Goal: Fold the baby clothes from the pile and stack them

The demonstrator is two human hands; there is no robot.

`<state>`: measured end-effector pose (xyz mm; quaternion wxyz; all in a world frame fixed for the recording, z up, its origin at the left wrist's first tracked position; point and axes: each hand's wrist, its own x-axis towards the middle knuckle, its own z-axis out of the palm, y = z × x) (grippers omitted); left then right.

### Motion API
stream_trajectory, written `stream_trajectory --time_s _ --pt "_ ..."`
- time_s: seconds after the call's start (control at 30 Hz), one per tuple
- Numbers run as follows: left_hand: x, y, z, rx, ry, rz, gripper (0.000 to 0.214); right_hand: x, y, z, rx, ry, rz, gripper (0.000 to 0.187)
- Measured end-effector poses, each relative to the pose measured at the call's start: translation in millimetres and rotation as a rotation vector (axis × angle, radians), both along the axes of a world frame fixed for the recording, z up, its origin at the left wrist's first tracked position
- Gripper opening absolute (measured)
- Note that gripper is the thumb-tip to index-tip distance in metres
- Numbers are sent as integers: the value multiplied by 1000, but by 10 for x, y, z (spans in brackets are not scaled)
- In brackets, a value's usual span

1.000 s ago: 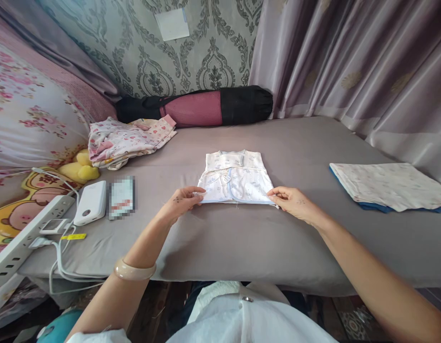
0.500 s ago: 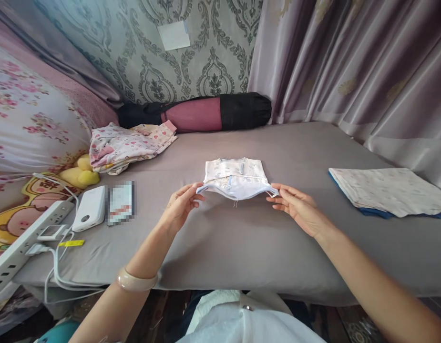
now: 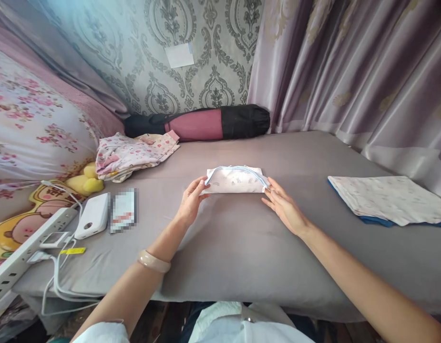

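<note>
A small white baby garment point(image 3: 236, 182) with blue edging and a faint print lies folded into a narrow strip on the grey bed cover. Its blue-edged layer is turned over on top, the edge curving along the far side. At the left end, my left hand point(image 3: 192, 197) pinches a corner between thumb and fingers. My right hand point(image 3: 283, 205) has the opposite corner pinched, its other fingers loosely spread. A light bangle point(image 3: 154, 261) circles my left wrist.
On the right lies a folded white cloth with blue beneath point(image 3: 392, 197). Patterned clothes point(image 3: 134, 155) are piled at back left, near a dark and pink rolled bag point(image 3: 195, 125). A white power bank point(image 3: 93, 216), power strip point(image 3: 30, 247) and cables sit at left.
Both hands have moved away from me, folding the garment's near edge over onto its far part. The garment is now a narrower strip, and the view has tilted slightly upward.
</note>
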<state>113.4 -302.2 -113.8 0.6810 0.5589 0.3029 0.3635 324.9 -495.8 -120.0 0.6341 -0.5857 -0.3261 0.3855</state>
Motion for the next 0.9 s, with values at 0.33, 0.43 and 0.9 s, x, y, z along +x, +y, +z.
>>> stream_trajectory --time_s 0.33,0.43,0.9 --pt "291 213 -95 -41 -32 46 41 115 315 81 -25 28 -18 57" --pt "355 258 -110 -78 -50 54 39 118 373 133 -52 60 -41 55" --pt "615 410 -119 -314 -72 136 20 252 618 165 -143 204 -106 61"
